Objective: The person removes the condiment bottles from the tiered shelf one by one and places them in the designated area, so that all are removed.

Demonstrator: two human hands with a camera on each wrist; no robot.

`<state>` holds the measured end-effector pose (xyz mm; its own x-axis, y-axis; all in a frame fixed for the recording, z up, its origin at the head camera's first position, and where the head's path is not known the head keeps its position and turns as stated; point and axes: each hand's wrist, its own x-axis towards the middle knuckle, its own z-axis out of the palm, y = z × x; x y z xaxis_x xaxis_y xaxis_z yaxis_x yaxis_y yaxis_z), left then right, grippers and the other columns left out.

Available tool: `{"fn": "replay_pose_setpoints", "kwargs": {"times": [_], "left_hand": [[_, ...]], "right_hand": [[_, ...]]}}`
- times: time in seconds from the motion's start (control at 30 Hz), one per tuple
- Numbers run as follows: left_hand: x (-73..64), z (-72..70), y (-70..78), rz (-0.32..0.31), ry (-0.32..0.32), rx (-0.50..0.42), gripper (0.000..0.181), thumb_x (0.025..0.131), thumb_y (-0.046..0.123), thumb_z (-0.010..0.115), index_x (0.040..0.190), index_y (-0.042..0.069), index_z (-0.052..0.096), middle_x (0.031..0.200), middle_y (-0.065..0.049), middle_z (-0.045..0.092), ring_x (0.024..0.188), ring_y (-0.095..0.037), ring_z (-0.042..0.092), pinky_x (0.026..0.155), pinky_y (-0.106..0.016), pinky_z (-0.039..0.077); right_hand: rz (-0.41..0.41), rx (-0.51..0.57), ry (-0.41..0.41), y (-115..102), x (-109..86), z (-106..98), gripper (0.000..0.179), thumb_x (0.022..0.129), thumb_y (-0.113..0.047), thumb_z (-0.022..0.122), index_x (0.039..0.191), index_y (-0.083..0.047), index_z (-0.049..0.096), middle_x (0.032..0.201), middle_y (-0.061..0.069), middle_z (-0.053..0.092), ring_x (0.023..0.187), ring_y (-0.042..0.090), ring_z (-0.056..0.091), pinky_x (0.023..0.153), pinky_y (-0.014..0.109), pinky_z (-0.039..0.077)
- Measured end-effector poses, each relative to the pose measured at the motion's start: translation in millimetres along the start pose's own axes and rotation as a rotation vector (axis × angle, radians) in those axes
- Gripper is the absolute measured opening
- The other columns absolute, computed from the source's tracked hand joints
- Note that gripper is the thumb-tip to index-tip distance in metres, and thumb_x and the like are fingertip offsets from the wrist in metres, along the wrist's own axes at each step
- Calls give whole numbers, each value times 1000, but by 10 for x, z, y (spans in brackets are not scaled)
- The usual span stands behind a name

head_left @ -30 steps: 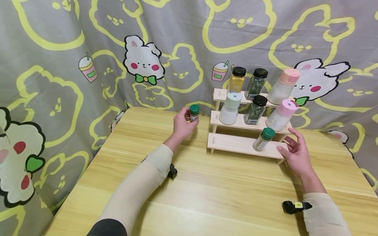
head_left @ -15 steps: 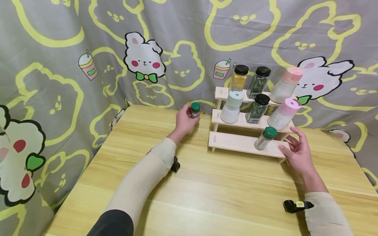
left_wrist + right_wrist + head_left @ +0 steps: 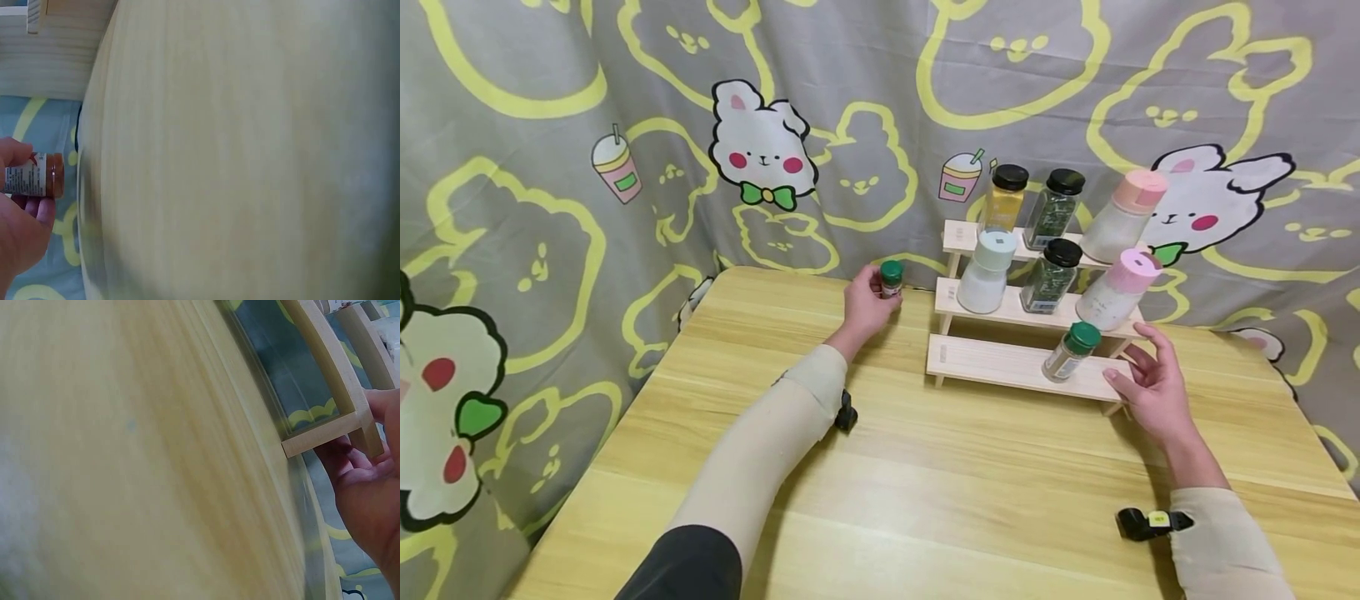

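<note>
My left hand [image 3: 863, 310] grips a small spice jar [image 3: 891, 280] with a green cap, left of the tiered wooden spice rack [image 3: 985, 358]. In the left wrist view the jar [image 3: 36, 176] shows a printed label and reddish-brown contents, with the fingers around it. At the rack's right end, my right hand [image 3: 1159, 398] holds the lowest tier, thumb at its front edge and fingers behind. The right wrist view shows that hand [image 3: 369, 500] against the rack's end [image 3: 325, 434]. Another green-capped spice jar [image 3: 1071, 353] stands on the lowest tier's right half.
The middle tier bears a mint-capped shaker [image 3: 987, 273], a black-capped herb jar [image 3: 1051, 279] and a pink-capped shaker [image 3: 1116, 292]. On the top tier stand a yellow spice jar [image 3: 1004, 204], a herb jar [image 3: 1054, 212] and another shaker [image 3: 1123, 221]. A patterned curtain [image 3: 850, 67] hangs behind the table [image 3: 925, 500].
My left forearm has shifted slightly, the jar still in that hand. The head view moved a little. The right hand keeps its place on the rack.
</note>
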<state>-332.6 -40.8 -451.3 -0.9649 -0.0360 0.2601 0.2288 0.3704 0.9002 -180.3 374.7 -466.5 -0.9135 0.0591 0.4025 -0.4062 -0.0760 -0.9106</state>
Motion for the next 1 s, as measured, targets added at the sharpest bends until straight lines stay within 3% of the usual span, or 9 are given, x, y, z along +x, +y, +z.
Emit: {"fn": "replay_pose_setpoints", "kwargs": {"times": [0.27,1.0], "left_hand": [[-5,10,-19,-45,-29,26,42,79,0,82,114,3,58,107,-13,66,98,-24,64,88,-32,53],[3,6,-78,-98,-29,58,47,78,3,84,118,3,58,107,-11,64,98,-25,60,88,-34,51]], "right_hand": [[44,-14,29,0,-9,-14,77,85,30,52,149,-10,37,122,6,64,104,14,65,74,18,55],[42,-23,23,-3,-8,-1,78,85,30,52,150,-9,36,125,5,63,105,15,65,74,18,55]]}}
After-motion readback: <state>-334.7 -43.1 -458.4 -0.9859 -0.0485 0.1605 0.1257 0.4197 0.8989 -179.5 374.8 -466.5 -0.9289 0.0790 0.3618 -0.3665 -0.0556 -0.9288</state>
